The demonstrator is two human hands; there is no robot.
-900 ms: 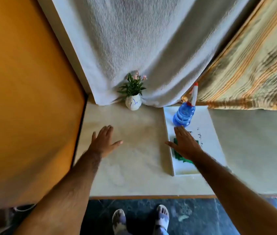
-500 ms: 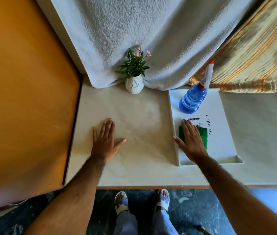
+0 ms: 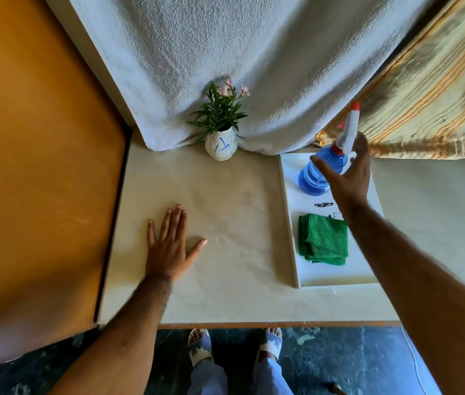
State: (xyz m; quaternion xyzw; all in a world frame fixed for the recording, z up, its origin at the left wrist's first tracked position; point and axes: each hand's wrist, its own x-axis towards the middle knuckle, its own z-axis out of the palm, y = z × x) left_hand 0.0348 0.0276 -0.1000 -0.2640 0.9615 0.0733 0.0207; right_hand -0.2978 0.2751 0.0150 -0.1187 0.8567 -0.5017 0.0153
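Lifting off the green cloth [image 3: 323, 238], which now lies beside its wrist, the right hand [image 3: 345, 178] spreads open around the blue spray bottle [image 3: 315, 175] just ahead, not yet gripping; spraying seems next. The left hand [image 3: 168, 243] stays flat, open, on the table [image 3: 239, 209].

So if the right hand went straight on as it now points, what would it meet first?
Probably the blue plastic spray bottle, right ahead of the open right hand; whether they touch is unclear.

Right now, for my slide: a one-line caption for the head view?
Right hand reaches for the blue spray bottle on the white tray; left hand lies flat on the table.
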